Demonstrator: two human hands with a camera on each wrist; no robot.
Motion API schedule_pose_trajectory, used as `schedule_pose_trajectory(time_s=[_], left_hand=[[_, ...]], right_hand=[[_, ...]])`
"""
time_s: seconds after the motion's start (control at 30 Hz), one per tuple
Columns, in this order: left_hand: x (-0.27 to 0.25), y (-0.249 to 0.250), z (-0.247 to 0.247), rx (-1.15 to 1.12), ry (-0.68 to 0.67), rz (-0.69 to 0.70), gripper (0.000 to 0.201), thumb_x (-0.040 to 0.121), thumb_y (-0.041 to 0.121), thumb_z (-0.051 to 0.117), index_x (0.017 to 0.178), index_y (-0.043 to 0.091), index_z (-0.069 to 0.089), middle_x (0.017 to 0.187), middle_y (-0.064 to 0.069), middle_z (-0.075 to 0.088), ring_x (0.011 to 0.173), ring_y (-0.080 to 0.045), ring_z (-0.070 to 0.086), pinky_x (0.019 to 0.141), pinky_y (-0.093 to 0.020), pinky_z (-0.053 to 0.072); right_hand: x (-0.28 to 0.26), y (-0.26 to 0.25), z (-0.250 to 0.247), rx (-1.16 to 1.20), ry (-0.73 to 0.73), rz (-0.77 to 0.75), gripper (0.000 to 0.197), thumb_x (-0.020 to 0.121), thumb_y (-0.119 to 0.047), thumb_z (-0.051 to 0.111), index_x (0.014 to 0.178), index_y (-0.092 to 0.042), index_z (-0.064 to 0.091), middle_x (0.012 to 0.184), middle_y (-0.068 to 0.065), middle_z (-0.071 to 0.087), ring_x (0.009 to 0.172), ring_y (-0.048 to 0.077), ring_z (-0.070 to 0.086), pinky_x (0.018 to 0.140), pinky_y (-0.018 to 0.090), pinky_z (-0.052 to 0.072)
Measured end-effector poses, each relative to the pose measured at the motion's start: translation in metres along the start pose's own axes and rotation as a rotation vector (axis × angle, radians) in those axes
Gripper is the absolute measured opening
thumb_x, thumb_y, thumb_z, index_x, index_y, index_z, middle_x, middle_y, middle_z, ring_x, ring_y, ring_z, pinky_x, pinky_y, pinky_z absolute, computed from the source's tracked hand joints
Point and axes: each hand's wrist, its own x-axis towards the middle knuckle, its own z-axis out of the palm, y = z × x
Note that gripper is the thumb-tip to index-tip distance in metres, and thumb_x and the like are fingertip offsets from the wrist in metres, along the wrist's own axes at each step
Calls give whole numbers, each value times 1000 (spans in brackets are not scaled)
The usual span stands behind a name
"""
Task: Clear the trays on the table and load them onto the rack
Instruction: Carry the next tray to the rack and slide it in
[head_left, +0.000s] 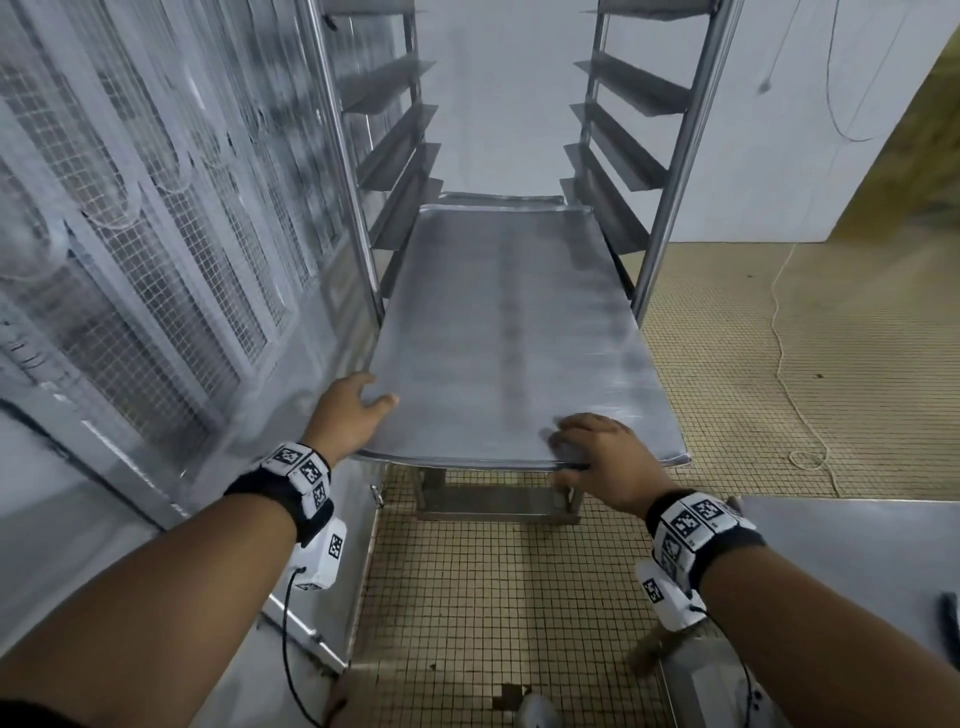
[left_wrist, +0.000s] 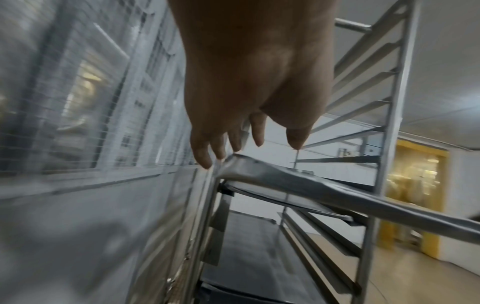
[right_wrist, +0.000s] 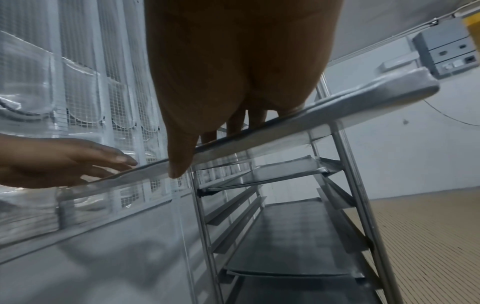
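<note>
A long empty metal tray (head_left: 498, 332) lies half inside the steel rack (head_left: 670, 171), its far end between the side rails and its near end sticking out toward me. My left hand (head_left: 358, 410) rests at the tray's near left corner with fairly straight fingers (left_wrist: 205, 158) touching the rim (left_wrist: 311, 187). My right hand (head_left: 597, 457) grips the near edge, fingers on top and thumb (right_wrist: 179, 164) down over the rim (right_wrist: 337, 109). Another tray (right_wrist: 272, 170) sits on a lower level, and its far edge (head_left: 501, 198) shows behind the top one.
A wire-mesh panel wall (head_left: 156, 234) runs close along the rack's left side. A steel table (head_left: 857, 545) stands at my lower right with a dark object (head_left: 948, 618) on it. A thin cord (head_left: 779, 338) trails over the tiled floor on the right.
</note>
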Motion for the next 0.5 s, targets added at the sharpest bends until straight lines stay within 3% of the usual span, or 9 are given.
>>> schedule_pose_trajectory(time_s=[0.1, 0.27, 0.33, 0.5], left_hand=[[-27, 13, 10, 38, -35, 183, 57, 91, 47, 67, 137, 16, 56, 146, -4, 51, 135, -22, 48, 110, -33, 37], [-62, 33, 41, 322, -314, 359, 91, 74, 81, 54, 148, 28, 44, 159, 4, 35, 149, -16, 25, 122, -46, 19], [-64, 36, 48, 415, -316, 392, 81, 83, 74, 55, 150, 33, 41, 162, 4, 30, 151, -18, 19, 121, -46, 12], [-55, 38, 54, 466, -319, 424, 64, 92, 67, 48, 148, 37, 44, 163, 2, 26, 152, -20, 17, 121, -46, 11]], right_hand=[[-3, -2, 6, 25, 43, 8, 55, 83, -48, 75, 132, -27, 64, 145, -6, 53, 134, 15, 46, 115, 41, 33], [-4, -4, 9, 35, 78, 43, 56, 83, -49, 74, 134, -30, 62, 146, -8, 52, 134, 13, 44, 116, 41, 30], [-4, -3, 10, 26, 81, 77, 57, 82, -55, 70, 135, -37, 60, 147, -11, 50, 136, 12, 42, 117, 46, 27], [-3, -3, 11, 9, 77, 157, 54, 83, -62, 64, 135, -46, 57, 150, -14, 45, 143, 12, 32, 119, 57, 15]])
